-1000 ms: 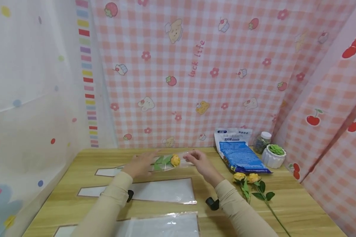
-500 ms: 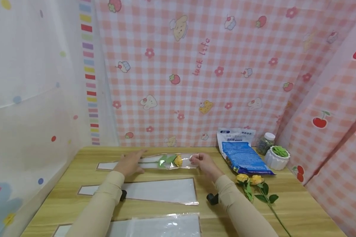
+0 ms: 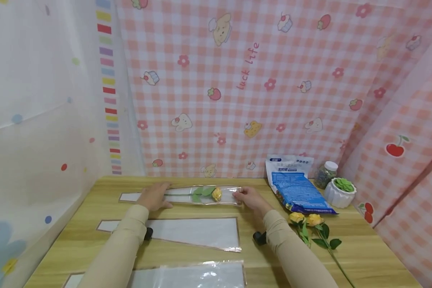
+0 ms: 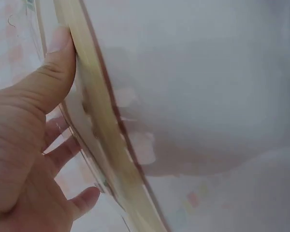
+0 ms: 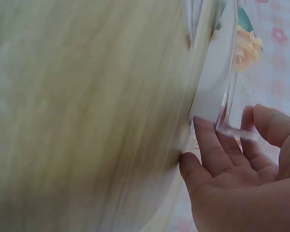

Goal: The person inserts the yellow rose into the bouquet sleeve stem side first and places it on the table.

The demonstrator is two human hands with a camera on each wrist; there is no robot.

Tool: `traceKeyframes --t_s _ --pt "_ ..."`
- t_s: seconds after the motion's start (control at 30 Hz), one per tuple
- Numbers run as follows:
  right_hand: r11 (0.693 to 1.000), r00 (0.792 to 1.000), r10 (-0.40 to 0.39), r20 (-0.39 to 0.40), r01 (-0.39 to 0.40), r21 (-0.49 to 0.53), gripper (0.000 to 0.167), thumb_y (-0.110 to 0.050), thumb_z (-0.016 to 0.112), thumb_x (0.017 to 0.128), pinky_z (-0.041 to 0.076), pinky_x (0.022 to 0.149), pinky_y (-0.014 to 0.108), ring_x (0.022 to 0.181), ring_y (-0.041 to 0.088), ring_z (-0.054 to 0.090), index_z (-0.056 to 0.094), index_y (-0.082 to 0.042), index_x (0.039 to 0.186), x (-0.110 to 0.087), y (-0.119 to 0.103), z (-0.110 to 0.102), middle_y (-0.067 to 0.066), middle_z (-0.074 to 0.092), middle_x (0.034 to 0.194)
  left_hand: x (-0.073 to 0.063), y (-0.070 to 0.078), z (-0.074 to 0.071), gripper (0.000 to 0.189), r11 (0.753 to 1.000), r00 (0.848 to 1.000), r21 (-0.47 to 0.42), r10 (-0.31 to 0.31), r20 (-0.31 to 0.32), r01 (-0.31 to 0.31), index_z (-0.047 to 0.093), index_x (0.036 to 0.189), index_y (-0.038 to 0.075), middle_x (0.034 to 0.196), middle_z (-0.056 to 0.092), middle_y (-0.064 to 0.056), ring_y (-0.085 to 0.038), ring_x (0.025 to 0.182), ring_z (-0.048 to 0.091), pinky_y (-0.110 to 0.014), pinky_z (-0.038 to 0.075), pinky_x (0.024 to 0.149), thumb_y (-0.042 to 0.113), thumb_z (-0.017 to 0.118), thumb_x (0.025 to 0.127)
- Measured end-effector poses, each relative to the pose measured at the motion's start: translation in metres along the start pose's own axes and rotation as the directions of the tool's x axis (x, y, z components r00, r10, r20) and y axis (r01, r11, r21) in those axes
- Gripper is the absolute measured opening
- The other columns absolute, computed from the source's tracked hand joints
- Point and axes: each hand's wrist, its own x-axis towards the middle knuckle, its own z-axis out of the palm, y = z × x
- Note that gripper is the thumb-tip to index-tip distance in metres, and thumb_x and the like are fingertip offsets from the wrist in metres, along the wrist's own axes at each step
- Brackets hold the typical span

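Left fingers (image 4: 63,152) moved leftward, spread | right fingers (image 5: 210,150) pinch clear sleeve (image 3: 227,195) | wooden table (image 3: 75,236) | pink gingham curtain (image 3: 191,92) behind

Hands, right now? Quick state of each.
Left hand: open, over the narrow part of the clear sleeve.
Right hand: closed, pinching the sleeve's wide end, beyond the yellow rose.

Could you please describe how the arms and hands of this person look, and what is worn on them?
Both arms have long, plain beige sleeves, the left sleeve and the right sleeve alike, wrinkled near the wrists. A small black piece shows by the left wrist, and a similar black piece by the right. No glove or ring shows on the left hand or the right hand.
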Motion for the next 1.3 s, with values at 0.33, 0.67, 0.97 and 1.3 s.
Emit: traceKeyframes --t_s 0.33,0.67,0.97,1.3 --pt "0.997 0.999 -0.048 -0.011 0.049 0.065 0.019 -0.011 0.065 0.098 0.051 0.087 0.033 0.096 0.023 0.060 0.064 0.007 0.107 -0.006 0.005 0.005 0.014 0.066 0.104 -0.030 0.012 -0.015 0.092 0.999 0.998 -0.043 -0.005 0.067 0.008 0.029 0.158 0.008 0.157 0.035 -0.026 -0.050 0.145 0.026 -0.079 0.018 0.108 0.028 0.083 0.086" --pt "0.987 0.998 -0.012 -0.055 0.021 0.161 0.051 -0.006 0.056 0.102 0.039 0.113 0.051 0.132 0.045 0.048 0.033 0.010 0.145 -0.009 0.000 0.001 0.033 0.047 0.142 -0.064 0.025 -0.037 0.073 0.997 0.990 -0.046 0.065 0.126 -0.059 0.049 0.147 0.007 0.151 0.042 -0.026 -0.053 0.138 0.036 -0.082 0.029 0.099 0.026 0.083 0.086" --pt "0.972 0.968 -0.188 -0.165 0.158 -0.175 0.050 -0.007 0.066 0.095 0.048 0.100 0.056 0.122 0.044 0.052 0.046 0.003 0.139 -0.039 -0.019 -0.006 0.029 0.049 0.137 -0.094 0.016 -0.034 0.079 0.997 0.971 -0.079 0.044 0.235 -0.026 0.054 0.144 0.010 0.148 0.045 -0.026 -0.053 0.134 0.040 -0.076 0.038 0.099 0.036 0.087 0.077" --pt "0.866 0.818 -0.095 0.568 0.349 -0.358 0.066 -0.023 0.076 0.092 0.050 0.092 0.045 0.106 0.025 0.057 0.045 -0.007 0.149 -0.090 -0.027 -0.009 0.012 0.058 0.121 -0.107 0.018 -0.034 0.073 0.997 0.966 -0.074 0.049 0.254 -0.031 0.062 0.134 0.012 0.138 0.051 -0.024 -0.050 0.126 0.045 -0.076 0.040 0.095 0.039 0.089 0.072"
